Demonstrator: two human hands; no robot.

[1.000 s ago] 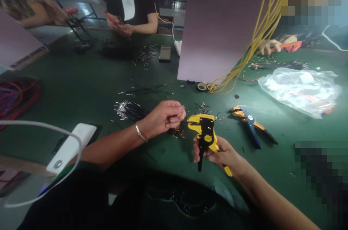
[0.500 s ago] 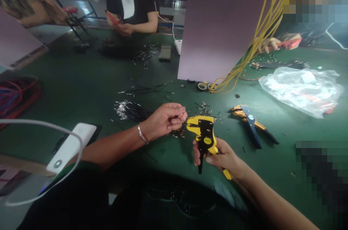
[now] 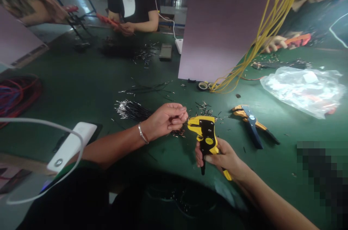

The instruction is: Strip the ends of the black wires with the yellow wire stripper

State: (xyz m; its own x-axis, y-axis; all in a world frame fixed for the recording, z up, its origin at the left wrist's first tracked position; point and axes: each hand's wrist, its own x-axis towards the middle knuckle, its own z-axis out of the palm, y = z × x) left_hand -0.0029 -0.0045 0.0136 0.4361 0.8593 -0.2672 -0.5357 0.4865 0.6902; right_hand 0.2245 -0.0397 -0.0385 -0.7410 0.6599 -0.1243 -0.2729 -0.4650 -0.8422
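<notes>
My right hand (image 3: pixel 224 157) is wrapped round the handles of a yellow and black wire stripper (image 3: pixel 208 132), its jaws pointing left. Just left of those jaws, my left hand (image 3: pixel 172 117) is closed in a pinch; whatever is between the fingertips is too small to make out. Beneath and behind the left hand lies a bundle of black wires (image 3: pixel 132 109) with bright silvery ends at its left and copper-coloured ends showing below the fingers. Small cut scraps (image 3: pixel 203 108) are scattered behind the stripper's head.
A blue and orange wire stripper (image 3: pixel 251 123) lies to the right on the green table (image 3: pixel 89 77). Beyond it are a clear plastic bag (image 3: pixel 304 90), hanging yellow wires (image 3: pixel 261 45) and tape rolls (image 3: pixel 203 85). A white power bank (image 3: pixel 72 146) sits at left. Co-workers hold red tools across the table.
My hands and the stripper hold almost the same pose, with only a slight shift in the view. Across the table, a co-worker's red tool has moved left.
</notes>
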